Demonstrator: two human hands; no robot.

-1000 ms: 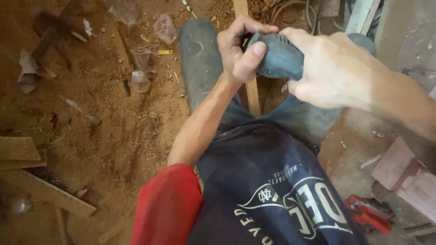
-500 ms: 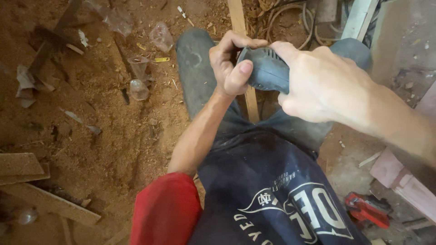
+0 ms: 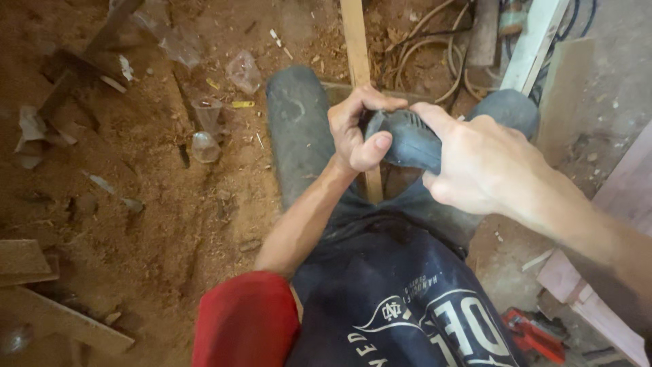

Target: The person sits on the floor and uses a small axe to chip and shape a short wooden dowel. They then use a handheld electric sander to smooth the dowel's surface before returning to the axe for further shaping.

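Note:
I look down at my lap while sitting on a sawdust-covered floor. A dark grey-blue power tool [image 3: 407, 139] is held above my knees. My right hand [image 3: 485, 163] wraps around its body from the right. My left hand [image 3: 356, 129] grips its front end, thumb pressed on the casing. A long narrow wooden strip [image 3: 358, 61] runs away from me between my legs, passing under the tool. What the tool's head carries is hidden by my left hand.
Reddish sawdust [image 3: 156, 204] covers the floor at left, with clear plastic cups [image 3: 204, 129] and wood scraps [image 3: 41, 312]. Coiled hoses [image 3: 435, 54] and a white board [image 3: 533, 44] lie ahead. A red tool [image 3: 536, 333] and pale boards [image 3: 604, 292] sit at right.
The view has shifted slightly, so both hands and the tool sit a little lower in frame. My left hand's fingers have adjusted on the tool's front end; both grips hold.

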